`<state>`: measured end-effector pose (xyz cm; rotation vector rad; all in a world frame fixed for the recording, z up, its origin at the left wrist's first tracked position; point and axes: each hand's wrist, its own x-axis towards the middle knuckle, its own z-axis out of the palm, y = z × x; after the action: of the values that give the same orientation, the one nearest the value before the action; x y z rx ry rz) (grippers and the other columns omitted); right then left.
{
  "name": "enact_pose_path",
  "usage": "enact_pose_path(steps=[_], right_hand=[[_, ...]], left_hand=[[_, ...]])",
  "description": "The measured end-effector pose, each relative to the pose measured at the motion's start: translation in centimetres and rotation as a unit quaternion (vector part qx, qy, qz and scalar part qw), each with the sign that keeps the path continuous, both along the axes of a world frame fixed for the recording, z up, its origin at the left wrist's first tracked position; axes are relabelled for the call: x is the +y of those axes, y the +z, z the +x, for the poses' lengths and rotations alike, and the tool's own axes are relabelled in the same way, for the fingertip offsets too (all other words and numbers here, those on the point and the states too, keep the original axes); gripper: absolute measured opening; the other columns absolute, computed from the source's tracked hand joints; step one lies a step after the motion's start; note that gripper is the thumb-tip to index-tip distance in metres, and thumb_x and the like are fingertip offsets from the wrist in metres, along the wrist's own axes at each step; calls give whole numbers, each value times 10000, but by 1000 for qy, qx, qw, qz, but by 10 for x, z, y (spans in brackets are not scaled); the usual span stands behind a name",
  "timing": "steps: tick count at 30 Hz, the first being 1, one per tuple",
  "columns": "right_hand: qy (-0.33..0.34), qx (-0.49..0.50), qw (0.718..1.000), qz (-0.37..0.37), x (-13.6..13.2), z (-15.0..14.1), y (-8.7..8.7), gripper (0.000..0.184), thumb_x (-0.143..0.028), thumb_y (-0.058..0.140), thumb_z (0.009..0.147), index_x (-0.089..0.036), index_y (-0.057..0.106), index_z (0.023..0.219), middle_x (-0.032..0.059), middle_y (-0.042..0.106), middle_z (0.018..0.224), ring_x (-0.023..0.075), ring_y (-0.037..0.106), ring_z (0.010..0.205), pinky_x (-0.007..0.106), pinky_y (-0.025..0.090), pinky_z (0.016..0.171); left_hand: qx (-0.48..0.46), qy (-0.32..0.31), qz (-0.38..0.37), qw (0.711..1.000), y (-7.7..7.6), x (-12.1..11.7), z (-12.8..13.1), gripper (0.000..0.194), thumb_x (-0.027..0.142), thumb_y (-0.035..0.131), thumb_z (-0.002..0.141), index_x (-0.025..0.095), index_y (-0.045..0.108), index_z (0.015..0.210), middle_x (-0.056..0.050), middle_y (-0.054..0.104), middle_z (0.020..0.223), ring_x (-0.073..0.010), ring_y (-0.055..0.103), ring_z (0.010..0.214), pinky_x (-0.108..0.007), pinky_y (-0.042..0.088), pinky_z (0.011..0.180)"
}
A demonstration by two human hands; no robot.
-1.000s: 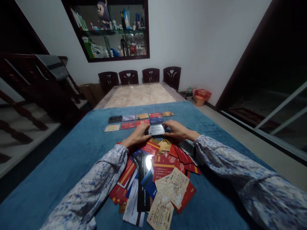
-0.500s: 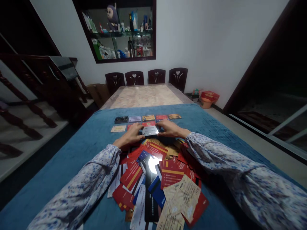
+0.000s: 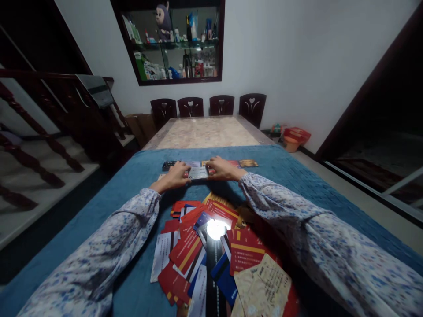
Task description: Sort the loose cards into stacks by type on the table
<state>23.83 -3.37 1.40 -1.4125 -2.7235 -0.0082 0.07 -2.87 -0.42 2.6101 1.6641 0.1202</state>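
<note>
A silver-grey card (image 3: 198, 173), perhaps several stacked, lies between my hands just above or on the cloth; I cannot tell which. My left hand (image 3: 177, 175) is closed on its left end, and my right hand (image 3: 220, 168) pinches its right end. Behind my hands runs a row of sorted cards: a black stack (image 3: 168, 165) at the left, and a gold-brown card (image 3: 248, 163) at the right end. My hands partly hide the cards between. Nearer me spreads a loose heap of red cards (image 3: 188, 240), with blue cards (image 3: 224, 275) and beige cards (image 3: 262, 286) among them.
A blue cloth (image 3: 132, 211) covers the near part of the table, with a marble-patterned top (image 3: 205, 132) beyond it. Dark chairs (image 3: 221, 105) line the far end. A stair railing (image 3: 42, 119) stands at left, an orange bucket (image 3: 291, 143) at right.
Both hands have moved the silver-grey card forward and slightly left, away from the heap and over the front line of cards. The view has shifted slightly.
</note>
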Motion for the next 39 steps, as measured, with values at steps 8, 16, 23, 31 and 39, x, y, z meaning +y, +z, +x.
enact_pose_path(steps=[8,16,23,31,39], right_hand=[[-7,-15,1000,-3,27,-18,3,474,-456,742,884,-185,729,1273,165,655,1302,329,571,1223,327,477,880],[-30,-14,999,-16,50,-31,-2,457,-454,731,883,-232,733,1283,142,637,1375,347,531,1293,358,500,930],[-37,-9,999,-25,70,-37,-11,449,-449,740,875,-241,740,1272,148,647,1388,358,528,1305,384,509,949],[-39,-19,998,-41,82,-39,-17,462,-440,727,879,-218,733,1285,144,693,1357,357,560,1289,351,500,902],[-33,-30,998,-54,84,-41,-17,358,-403,697,897,-215,773,1191,116,757,1258,310,634,1207,329,503,914]], left_hand=[[32,25,1,999,9,16,-10,568,346,720,789,219,666,1340,-128,619,1331,-365,530,1283,-473,482,1033],[62,41,-14,997,10,39,-15,506,345,677,798,200,668,1283,-139,590,1362,-381,455,1329,-531,467,1027],[59,32,-19,998,8,59,-17,454,316,670,802,195,690,1239,-160,620,1346,-400,449,1333,-573,447,1037],[56,37,-33,997,2,71,-17,419,303,686,799,200,699,1205,-138,647,1373,-391,440,1381,-571,431,1091],[67,36,-52,996,1,73,-15,367,291,650,815,195,709,1164,-141,668,1307,-382,443,1377,-591,429,1100]])
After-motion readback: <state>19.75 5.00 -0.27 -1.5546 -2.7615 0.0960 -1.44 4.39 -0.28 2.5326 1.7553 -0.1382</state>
